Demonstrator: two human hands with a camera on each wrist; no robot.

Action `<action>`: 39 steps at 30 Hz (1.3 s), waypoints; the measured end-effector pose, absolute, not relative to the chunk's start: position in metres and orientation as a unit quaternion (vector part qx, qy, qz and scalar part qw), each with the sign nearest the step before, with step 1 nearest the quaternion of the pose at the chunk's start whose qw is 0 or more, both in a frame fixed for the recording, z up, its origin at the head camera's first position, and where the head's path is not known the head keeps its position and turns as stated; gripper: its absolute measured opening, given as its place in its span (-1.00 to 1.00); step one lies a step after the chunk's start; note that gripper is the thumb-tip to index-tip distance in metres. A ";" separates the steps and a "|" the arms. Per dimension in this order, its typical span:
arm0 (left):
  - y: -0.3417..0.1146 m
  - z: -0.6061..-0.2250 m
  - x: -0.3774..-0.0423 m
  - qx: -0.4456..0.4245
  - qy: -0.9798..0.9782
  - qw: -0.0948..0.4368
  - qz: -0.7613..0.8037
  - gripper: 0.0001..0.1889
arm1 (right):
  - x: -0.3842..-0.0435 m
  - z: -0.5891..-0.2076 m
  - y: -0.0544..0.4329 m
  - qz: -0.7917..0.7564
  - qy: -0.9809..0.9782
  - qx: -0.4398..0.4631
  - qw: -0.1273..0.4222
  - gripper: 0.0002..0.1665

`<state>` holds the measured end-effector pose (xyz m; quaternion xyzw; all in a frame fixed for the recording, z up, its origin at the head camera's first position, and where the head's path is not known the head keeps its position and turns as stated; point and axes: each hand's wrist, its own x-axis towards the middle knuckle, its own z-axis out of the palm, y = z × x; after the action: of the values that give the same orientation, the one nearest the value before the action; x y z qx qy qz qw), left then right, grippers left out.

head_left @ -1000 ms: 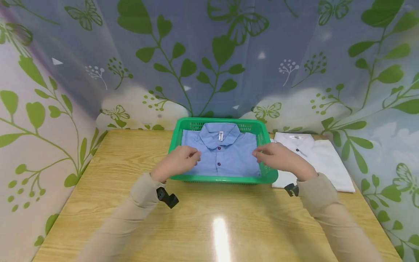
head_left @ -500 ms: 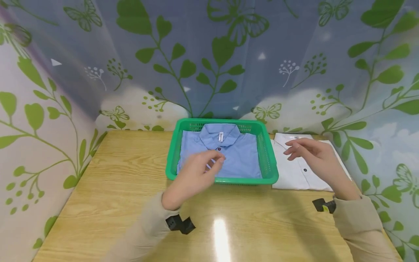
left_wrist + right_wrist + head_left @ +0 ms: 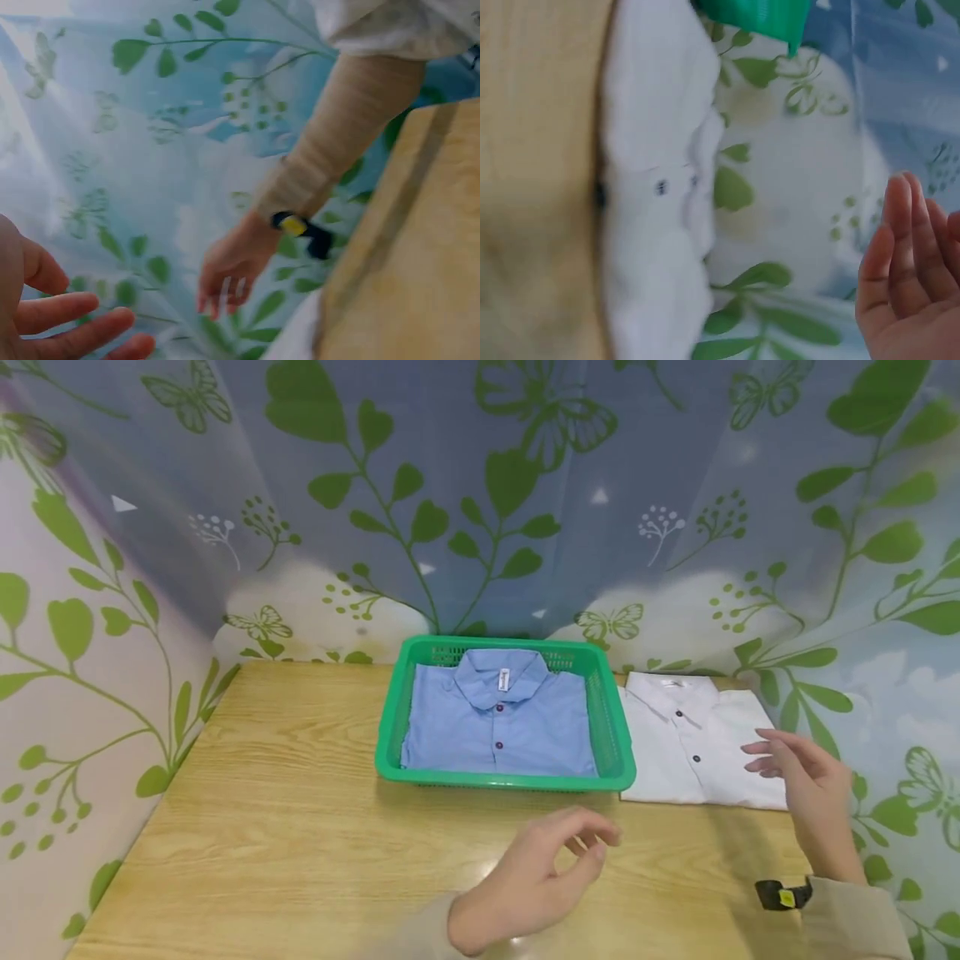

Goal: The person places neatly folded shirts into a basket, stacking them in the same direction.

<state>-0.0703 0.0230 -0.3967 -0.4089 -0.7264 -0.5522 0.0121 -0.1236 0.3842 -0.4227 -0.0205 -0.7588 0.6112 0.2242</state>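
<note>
Left hand (image 3: pixel 536 877) hovers over wood-grain worktop (image 3: pixel 285 793), right hand (image 3: pixel 817 793) near folded white buttoned shirt (image 3: pixel 716 767) beside green plastic basket (image 3: pixel 510 782), thumbs (image 3: pixel 585 870) and fingers (image 3: pixel 588 821) apart.

In front of you hangs a blue-grey fabric backdrop (image 3: pixel 637 443), its folds printed with green leafy stems (image 3: pixel 430 520), butterflies (image 3: pixel 610 622) and small white triangles (image 3: pixel 599 495), paling to white cloud shapes (image 3: pixel 667 606) near its foot. Lighter left panel (image 3: pixel 112 693) and right panel (image 3: pixel 907 693), similarly patterned, flank your wood-grain tabletop (image 3: pixel 262 793), where a bright glint (image 3: pixel 487 869) shows.
</note>
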 end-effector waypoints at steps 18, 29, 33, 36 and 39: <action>0.105 -0.505 -0.086 -0.298 -0.784 -0.124 -0.531 -0.44 | -0.127 -0.491 0.430 0.765 -0.495 -0.305 0.278 -0.77; 0.134 -0.530 -0.113 -0.252 -0.779 -0.161 -0.552 -0.36 | -0.136 -0.526 0.442 0.738 -0.509 -0.301 0.325 -0.77; 0.141 -0.537 -0.127 -0.275 -0.795 -0.130 -0.525 -0.38 | -0.131 -0.540 0.447 0.633 -0.615 -0.313 0.352 -0.75; 0.142 -0.542 -0.133 -0.302 -0.818 -0.100 -0.479 -0.42 | -0.127 -0.545 0.449 0.549 -0.683 -0.330 0.352 -0.71; 0.142 -0.546 -0.135 -0.328 -0.838 -0.055 -0.432 -0.46 | -0.124 -0.544 0.448 0.505 -0.719 -0.340 0.337 -0.67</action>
<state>-0.1351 0.1420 -0.5458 -0.3284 -0.8384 -0.4315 -0.0551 -0.1243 0.4483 -0.5444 -0.3396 -0.7185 0.5050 0.3368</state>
